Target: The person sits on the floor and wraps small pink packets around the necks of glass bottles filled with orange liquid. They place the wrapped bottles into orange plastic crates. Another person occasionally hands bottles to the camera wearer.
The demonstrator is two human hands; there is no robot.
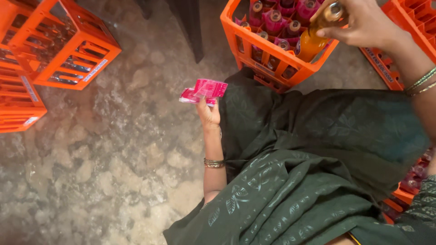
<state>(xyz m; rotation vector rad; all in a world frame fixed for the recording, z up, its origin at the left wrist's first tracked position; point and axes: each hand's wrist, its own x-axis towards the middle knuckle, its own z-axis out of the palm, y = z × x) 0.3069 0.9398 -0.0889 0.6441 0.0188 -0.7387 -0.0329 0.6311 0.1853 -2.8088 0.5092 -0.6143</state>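
1. Head view: the left hand (209, 113) pinches a small stack of pink labels (204, 90) between its fingers, held up over the stone floor (113, 159).
2. The right hand (363, 22) has its fingers wrapped around the neck of an orange bottle (313, 41), tilted over the near right corner of an orange crate (254, 50).
3. That crate holds bottles with pink wraps (274, 20) on their necks.
4. More orange crates (63, 45) stand on the floor at far left.

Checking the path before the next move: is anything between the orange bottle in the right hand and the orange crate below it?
Nothing visible: the right hand holds the orange-filled glass bottle directly over the orange plastic crate.
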